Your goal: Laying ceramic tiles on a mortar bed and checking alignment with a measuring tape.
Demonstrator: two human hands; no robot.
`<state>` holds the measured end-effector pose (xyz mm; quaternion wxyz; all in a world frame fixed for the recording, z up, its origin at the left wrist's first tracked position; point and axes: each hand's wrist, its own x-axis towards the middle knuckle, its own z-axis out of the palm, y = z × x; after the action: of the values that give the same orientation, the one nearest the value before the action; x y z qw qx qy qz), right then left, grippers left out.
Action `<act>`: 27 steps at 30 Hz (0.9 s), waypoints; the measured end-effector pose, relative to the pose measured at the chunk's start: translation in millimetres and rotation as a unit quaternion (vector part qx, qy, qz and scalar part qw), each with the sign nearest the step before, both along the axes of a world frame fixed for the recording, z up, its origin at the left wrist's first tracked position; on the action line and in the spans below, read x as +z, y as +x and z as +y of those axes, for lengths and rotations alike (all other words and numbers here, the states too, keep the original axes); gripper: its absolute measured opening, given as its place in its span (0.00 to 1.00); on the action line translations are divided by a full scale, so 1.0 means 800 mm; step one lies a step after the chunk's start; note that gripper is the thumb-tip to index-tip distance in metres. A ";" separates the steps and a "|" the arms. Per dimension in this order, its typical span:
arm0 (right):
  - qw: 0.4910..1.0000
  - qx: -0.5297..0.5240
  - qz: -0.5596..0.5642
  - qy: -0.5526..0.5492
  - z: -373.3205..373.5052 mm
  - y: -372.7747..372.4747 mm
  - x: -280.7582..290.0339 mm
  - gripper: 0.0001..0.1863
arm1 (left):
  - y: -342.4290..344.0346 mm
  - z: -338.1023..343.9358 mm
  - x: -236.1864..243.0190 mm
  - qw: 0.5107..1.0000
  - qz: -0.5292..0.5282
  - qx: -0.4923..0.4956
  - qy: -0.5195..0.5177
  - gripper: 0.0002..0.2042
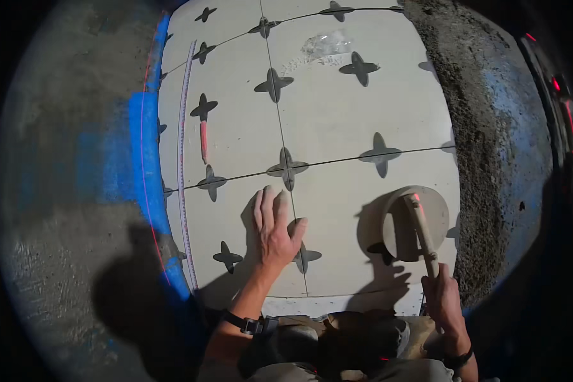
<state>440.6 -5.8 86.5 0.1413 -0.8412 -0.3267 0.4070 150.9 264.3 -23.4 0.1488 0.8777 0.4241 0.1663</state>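
My left hand (pixel 276 232) rests palm down on a pale floor tile (pixel 248 216), fingers stretched out and the thumb held apart. It lies just left of the dark joint line, below a dark four-petal motif, and it holds nothing. My right hand (pixel 444 299) is wrapped round the wooden handle of a mallet (pixel 434 219) with a wide, round, pale head. That head is over the tile at the near right, with its shadow falling to the left; whether it touches the tile, I cannot tell.
A long ruler (pixel 183 121) lies along the tiles' left side. Near it is a red pencil-like stick (pixel 204 141). Crumpled clear plastic (pixel 328 44) lies farther off. Blue material (pixel 145 140) borders the left edge; rough mortar (pixel 468 159) runs along the right. A red laser line crosses the left side.
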 end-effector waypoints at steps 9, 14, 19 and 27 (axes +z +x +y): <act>0.998 0.033 -0.036 -0.048 -0.001 -0.004 -0.016 0.15 | -0.006 0.012 0.006 0.998 0.064 -0.004 -0.014 0.28; 0.991 -0.004 -0.019 -0.130 0.017 -0.007 -0.006 0.16 | -0.007 0.016 0.001 0.997 0.078 0.003 -0.010 0.27; 0.988 -0.011 -0.030 -0.149 0.019 -0.011 -0.003 0.18 | -0.009 0.017 0.003 0.996 0.085 0.010 -0.012 0.26; 0.986 0.056 -0.082 -0.137 -0.020 0.002 -0.022 0.26 | -0.005 0.015 -0.007 0.996 0.081 0.011 -0.023 0.24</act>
<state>441.8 -21.5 68.7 -0.0258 -0.8638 -0.3246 0.3845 146.8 276.6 -28.8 0.1323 0.8798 0.4484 0.0860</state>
